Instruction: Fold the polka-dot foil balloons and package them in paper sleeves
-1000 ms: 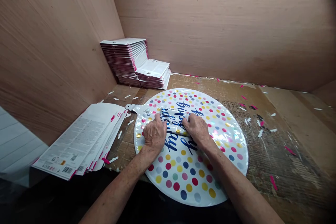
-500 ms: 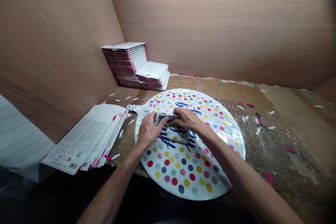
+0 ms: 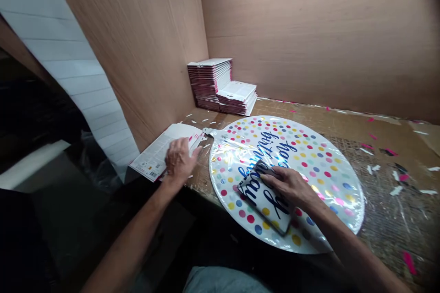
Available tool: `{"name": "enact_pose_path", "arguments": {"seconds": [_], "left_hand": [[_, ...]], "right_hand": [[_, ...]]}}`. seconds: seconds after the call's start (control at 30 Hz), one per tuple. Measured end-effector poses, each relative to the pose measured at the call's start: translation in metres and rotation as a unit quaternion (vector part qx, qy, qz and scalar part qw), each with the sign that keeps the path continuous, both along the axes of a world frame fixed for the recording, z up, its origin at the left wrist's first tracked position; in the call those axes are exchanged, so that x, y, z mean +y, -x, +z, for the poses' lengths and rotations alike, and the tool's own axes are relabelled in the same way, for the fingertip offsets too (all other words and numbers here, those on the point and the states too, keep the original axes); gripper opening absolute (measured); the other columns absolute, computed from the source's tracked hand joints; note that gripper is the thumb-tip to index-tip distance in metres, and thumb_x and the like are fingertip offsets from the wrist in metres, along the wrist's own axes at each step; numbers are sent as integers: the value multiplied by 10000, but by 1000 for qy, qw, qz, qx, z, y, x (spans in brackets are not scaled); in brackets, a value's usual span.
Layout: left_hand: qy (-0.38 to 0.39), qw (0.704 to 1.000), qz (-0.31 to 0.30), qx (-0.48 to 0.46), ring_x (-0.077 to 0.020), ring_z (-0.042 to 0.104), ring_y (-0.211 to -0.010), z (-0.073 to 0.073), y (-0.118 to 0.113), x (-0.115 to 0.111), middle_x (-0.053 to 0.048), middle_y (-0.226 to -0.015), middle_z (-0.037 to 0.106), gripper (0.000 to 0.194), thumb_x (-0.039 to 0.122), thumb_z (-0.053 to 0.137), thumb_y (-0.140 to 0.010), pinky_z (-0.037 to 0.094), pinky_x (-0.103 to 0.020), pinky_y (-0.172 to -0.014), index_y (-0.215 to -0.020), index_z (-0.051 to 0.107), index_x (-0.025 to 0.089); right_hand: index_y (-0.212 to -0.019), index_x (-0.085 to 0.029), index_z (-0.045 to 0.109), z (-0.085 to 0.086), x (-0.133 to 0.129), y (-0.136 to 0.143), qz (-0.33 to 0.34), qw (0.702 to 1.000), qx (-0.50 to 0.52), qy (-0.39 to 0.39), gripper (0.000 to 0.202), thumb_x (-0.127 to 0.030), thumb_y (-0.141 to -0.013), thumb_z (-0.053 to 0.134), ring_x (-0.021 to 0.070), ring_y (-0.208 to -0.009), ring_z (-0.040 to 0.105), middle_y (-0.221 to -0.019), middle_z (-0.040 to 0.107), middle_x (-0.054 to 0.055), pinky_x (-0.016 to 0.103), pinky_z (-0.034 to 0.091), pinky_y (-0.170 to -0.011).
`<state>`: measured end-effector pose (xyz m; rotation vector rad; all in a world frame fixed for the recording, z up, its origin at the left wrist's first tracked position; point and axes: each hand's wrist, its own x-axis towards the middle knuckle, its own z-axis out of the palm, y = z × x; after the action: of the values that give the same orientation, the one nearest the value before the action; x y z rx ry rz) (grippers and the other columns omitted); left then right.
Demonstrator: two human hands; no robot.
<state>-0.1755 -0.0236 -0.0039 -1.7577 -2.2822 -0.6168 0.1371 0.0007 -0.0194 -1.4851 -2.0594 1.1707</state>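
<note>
the back wall and left wall closed off two sides, and the stack of cards filled their corner. a way ran along the bench between the balloon and the back wall, past thin scraps. the right hand and packet blocked the balloon's near middle; the left hand covered some loose cards. open air lay between the hands.

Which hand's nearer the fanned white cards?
Left. The left hand is over the fanned cards, contact unclear; the right hand is off to their right, gripping a folded printed piece over the dotted balloon.
</note>
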Motion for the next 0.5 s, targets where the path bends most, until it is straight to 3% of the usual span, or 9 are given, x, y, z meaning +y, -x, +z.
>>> {"name": "enact_pose_path", "arguments": {"seconds": [0.03,0.1,0.17,0.27,0.4,0.47,0.5], "left_hand": [[43,996,49,57,-383,584,-1119,1,18,-2,-235,-1156,650,361,412,571,-904,474,-466,-905,-1081,637,105],[143,979,82,119,-404,595,-1083,1,45,-1,-245,-1107,654,340,407,509,-934,488,-474,-857,-991,656,106],[207,966,61,139,-376,631,-1026,3,60,4,-220,-1053,673,336,385,464,-957,504,-437,-817,-886,671,130],[225,963,27,147,-332,674,-925,12,67,11,-184,-956,701,337,367,488,-949,519,-392,-779,-787,676,139],[182,970,12,161,-337,684,-877,35,53,11,-208,-951,702,341,230,394,-960,523,-435,-774,-854,690,97],[139,976,-13,164,-325,675,-967,40,30,9,-200,-1065,695,365,198,333,-973,519,-442,-831,-1017,684,109],[111,979,-55,159,-304,665,-1025,39,15,9,-176,-1116,693,366,196,331,-978,514,-428,-876,-1094,672,135]], "right_hand": [[-707,-210,535,-3,-2,-7,-3,1000,7,15,416,-605,-838,527,137,-549,488,-597,535,-23,246,339,-481],[-705,-211,532,-8,-6,-15,-5,1000,22,20,418,-608,-834,542,141,-553,505,-607,554,-17,245,351,-474],[-701,-214,528,-9,-9,-17,-8,999,39,11,411,-601,-838,553,144,-562,518,-621,572,-14,243,359,-471],[-731,-215,557,-9,-9,-13,-17,998,63,12,394,-590,-850,552,152,-581,543,-651,603,-7,244,379,-477],[-806,-206,585,-9,-13,-15,-53,993,101,10,411,-613,-850,550,159,-617,560,-690,616,1,243,403,-496],[-828,-204,588,-7,-20,-26,-71,989,128,5,429,-628,-862,529,149,-610,539,-685,596,-7,242,401,-505],[-828,-204,589,-6,-26,-33,-80,987,140,0,432,-629,-870,519,145,-607,528,-680,584,-11,243,400,-511]]}}
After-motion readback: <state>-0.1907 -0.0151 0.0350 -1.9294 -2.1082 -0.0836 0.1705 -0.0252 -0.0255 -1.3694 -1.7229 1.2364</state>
